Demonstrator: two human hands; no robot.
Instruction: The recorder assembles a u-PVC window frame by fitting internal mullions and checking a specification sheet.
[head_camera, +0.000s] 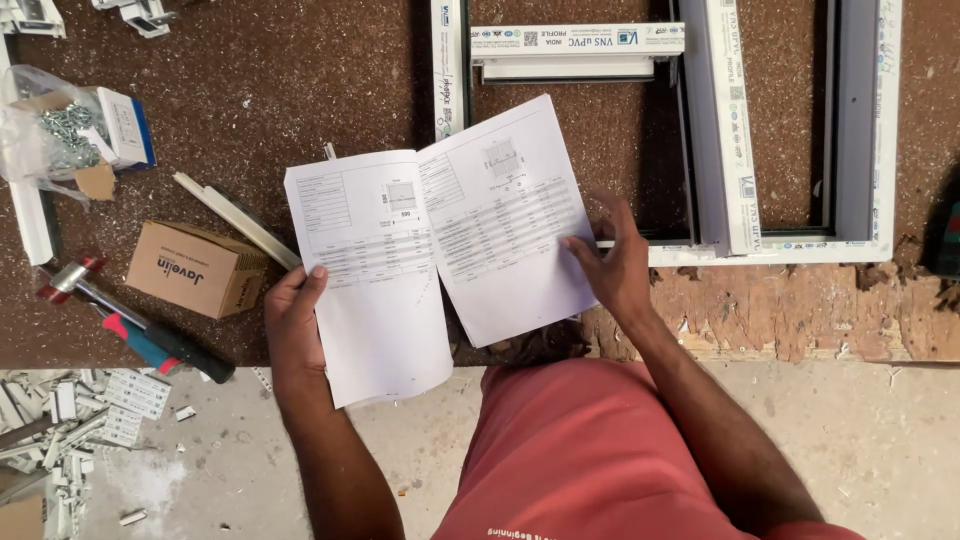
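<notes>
Two white printed sheets with tables and small drawings lie spread at the front edge of a brown board worktop. My left hand grips the left sheet at its left edge, thumb on top. My right hand rests with fingers spread on the right edge of the right sheet, pressing it flat. The left sheet's lower end hangs over the worktop edge.
A white plastic window frame lies at the back right, with a short white profile piece beside it. To the left are a small cardboard box, a hammer, a bag of screws and a white strip. Profile offcuts litter the floor.
</notes>
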